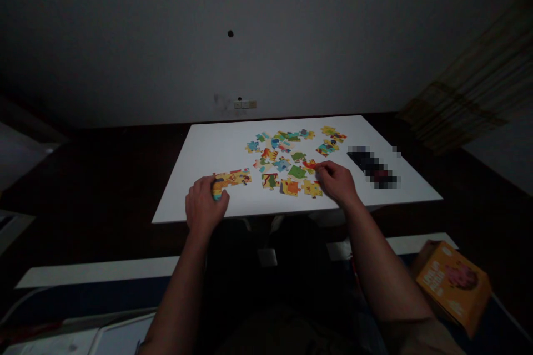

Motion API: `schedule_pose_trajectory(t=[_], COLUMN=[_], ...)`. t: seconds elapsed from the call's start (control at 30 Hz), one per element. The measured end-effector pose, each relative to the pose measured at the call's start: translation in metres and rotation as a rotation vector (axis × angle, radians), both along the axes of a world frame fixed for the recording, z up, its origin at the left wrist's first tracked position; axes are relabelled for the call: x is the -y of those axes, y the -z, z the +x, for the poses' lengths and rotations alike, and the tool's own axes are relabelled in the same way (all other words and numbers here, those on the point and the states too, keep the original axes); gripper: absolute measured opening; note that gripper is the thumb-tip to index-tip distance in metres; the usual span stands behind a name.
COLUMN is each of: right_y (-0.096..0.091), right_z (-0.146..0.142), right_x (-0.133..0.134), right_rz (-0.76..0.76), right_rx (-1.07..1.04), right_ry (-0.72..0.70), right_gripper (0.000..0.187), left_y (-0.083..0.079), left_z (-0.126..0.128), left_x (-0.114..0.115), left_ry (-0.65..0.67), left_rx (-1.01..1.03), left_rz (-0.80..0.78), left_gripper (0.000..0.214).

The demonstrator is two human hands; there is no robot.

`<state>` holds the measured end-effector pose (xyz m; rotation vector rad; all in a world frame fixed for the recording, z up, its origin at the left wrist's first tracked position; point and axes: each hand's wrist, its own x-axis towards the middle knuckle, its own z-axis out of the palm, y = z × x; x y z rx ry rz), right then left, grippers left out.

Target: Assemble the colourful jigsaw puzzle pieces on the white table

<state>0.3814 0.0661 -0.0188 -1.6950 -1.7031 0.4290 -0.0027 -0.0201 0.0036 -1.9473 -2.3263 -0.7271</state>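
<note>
Intently, two bare forearms stretch forward over a white table (220, 144) scattered with jigsaw pieces. The left hand (205, 203) lies low near the front edge, fingers curved over the left end of a joined puzzle strip (236, 178), thumb spread apart on the near side; whether it grips the strip cannot be told. The strip reaches rightward from those fingers. The right hand (339, 183) bends inward, its fingertips drawn narrow at the right edge of a red-and-yellow jigsaw piece (310, 164); a firm pinch cannot be confirmed. A green jigsaw piece (297, 171) lies just left.
</note>
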Motion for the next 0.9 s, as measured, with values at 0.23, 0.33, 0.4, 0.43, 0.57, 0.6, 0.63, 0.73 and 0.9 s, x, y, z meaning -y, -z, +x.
schedule_pose_trajectory(t=[0.23,0.33,0.4,0.43,0.57,0.6,0.63,0.73,0.9], right_y=[-0.0009,-0.0003,0.0001,0.0002,-0.0002,-0.0004,-0.0005,-0.0006,-0.0005], right_z=[-0.0015,-0.0013,-0.0011,-0.0012,-0.0022,-0.0024,-0.0027,-0.0032,-0.0024], right_x=[-0.0002,-0.0001,0.0,0.0001,0.0007,0.0008,0.0009,0.0013,0.0014], right_rz=[-0.009,-0.004,-0.006,-0.008,-0.008,-0.004,-0.002,-0.001,0.009], right_rx=[-0.013,-0.002,0.003,0.003,-0.002,-0.001,-0.001,0.0,0.013], right_ry=[0.005,0.008,0.01,0.011,0.009,0.008,0.006,0.004,0.002], right_gripper=[0.03,0.03,0.03,0.03,0.03,0.03,0.03,0.029,0.029], left_y=[-0.0038,-0.0053,-0.0054,-0.0052,-0.004,-0.0039,-0.0038,-0.0037,-0.0023], left_z=[0.0006,0.0011,0.0012,0.0011,0.0004,0.0002,0.0,-0.0007,-0.0014], left_x=[0.0007,0.0009,0.0011,0.0011,0.0013,0.0014,0.0015,0.0017,0.0013], left_ry=[0.009,0.006,0.006,0.005,0.003,0.005,0.009,0.009,0.016], left_rx=[-0.022,-0.017,-0.011,-0.009,-0.005,-0.005,-0.004,0.0,0.005], left_rz=[-0.003,-0.012,-0.014,-0.013,-0.005,-0.005,-0.006,-0.006,0.009], left_gripper=[0.043,0.044,0.045,0.045,0.046,0.046,0.045,0.045,0.047])
